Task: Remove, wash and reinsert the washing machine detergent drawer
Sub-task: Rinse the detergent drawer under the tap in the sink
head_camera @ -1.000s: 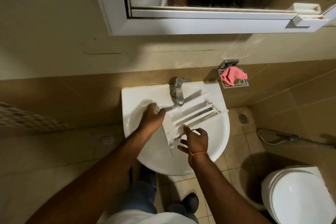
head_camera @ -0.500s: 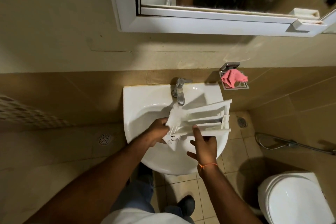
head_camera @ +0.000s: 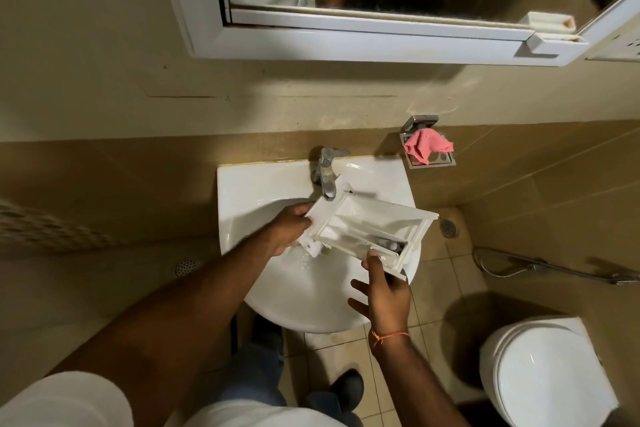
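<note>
White plastic detergent drawer [head_camera: 372, 230] hangs tilted over the sink [head_camera: 242, 204] under the tap [head_camera: 327, 177], left hand [head_camera: 289, 227] clamped on its left end, right hand [head_camera: 386, 291] loosely pinching the near edge, seemingly for rinsing and draining.

The white plastic detergent drawer [head_camera: 372, 230] I hold fills the space over the back and right of the round white sink [head_camera: 242, 191], and its far corner sits right under the silver metal tap [head_camera: 327, 173], so nothing fits between them. The near bowl and left side are open for my hands. The white toilet [head_camera: 540, 374] stands well apart.
</note>
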